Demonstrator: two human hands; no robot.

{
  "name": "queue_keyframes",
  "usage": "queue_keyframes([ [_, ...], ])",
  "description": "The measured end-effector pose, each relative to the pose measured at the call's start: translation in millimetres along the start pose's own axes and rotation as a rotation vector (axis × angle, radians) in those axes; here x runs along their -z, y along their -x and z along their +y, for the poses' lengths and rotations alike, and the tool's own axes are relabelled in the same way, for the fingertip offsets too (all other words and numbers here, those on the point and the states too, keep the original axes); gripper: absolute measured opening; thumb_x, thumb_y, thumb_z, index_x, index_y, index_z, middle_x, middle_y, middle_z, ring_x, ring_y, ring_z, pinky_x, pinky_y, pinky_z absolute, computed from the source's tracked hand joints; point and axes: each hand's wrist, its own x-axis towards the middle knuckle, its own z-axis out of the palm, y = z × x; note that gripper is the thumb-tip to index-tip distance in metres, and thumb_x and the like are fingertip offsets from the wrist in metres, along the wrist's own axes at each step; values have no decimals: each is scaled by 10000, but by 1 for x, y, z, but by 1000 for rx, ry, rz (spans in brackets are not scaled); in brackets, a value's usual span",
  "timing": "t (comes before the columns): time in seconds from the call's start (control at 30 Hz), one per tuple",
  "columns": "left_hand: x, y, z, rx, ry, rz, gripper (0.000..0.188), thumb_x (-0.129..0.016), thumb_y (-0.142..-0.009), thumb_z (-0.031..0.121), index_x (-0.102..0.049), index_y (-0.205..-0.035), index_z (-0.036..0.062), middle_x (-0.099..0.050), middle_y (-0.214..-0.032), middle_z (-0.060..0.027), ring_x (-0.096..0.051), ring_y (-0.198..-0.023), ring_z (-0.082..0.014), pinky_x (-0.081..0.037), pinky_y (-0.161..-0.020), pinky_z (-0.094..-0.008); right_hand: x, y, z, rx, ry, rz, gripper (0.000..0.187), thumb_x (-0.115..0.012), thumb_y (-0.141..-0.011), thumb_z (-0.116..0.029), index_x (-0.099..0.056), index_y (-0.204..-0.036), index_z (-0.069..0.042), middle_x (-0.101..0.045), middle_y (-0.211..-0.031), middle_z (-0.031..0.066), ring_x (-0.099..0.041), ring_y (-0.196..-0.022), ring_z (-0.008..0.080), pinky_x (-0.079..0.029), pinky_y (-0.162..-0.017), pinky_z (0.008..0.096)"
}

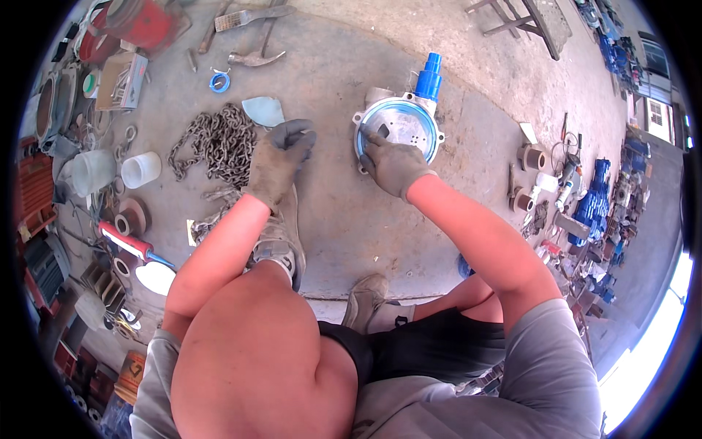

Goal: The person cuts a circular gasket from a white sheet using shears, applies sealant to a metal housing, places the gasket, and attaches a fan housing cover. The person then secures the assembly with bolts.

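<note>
Round metal housing point(411, 124) with a blue-edged face and small lugs at its rim, lying face up on the concrete floor point(333, 219), in front of the person and right of centre. A stepped blue fitting point(429, 79) projects from its far right side. The gloved right hand point(397, 167) overlaps the housing's near left portion: its fingers point(375, 139) are slightly spread, the index finger reaching across the face to the left edge, the thumb lower down beside the rim. Whether they grip the housing or merely rest on it cannot be told. The hand covers part of the near rim and adjoins a dark patch on the face, whose nature is unclear.

The gloved left hand point(281, 162) is held well apart from the housing, to its left; its fingers curl inward, close together, and whether they pinch anything small cannot be determined. Just beyond it lies a pale blue sheet point(263, 110), partly hidden by the glove. To the left is a heaped chain point(216, 143), its nearer end obscured by the forearm and leg. Farther off lie a small blue ring point(219, 82) and a claw hammer point(256, 58). Clutter along both curved margins is too small or cut off to identify.
</note>
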Motion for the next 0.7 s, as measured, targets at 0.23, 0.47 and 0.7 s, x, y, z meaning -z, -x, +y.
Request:
queue_keyframes([
  [0.23,5,2,-12,-2,-60,-5,369,-731,-1011,123,-678,-1348,-17,-726,-1007,-19,-646,-841,-86,-534,-769,-249,13,2,5,116,136,-119,375,-499,-1086,-324,-742,-1271,-106,-622,-1501,89,-756,-1076,358,-584,-955,496],
  [0.47,0,7,6,4,-42,-6,362,-721,-1012,115,-675,-1342,-28,-738,-1028,-30,-659,-844,-96,-535,-768,-253,49,-30,26,-204,124,228,290,-548,-1033,-278,-758,-1149,-115,-751,-1258,98,-770,-1033,324,-599,-892,451],
  [0.7,3,7,-5,14,-54,-7,368,-726,-1007,111,-675,-1342,-31,-732,-1011,-32,-660,-838,-95,-543,-773,-247,17,-33,-26,-133,295,-70,292,-566,-981,-170,-750,-1177,-57,-738,-1264,136,-782,-1024,308,-617,-804,462],
])
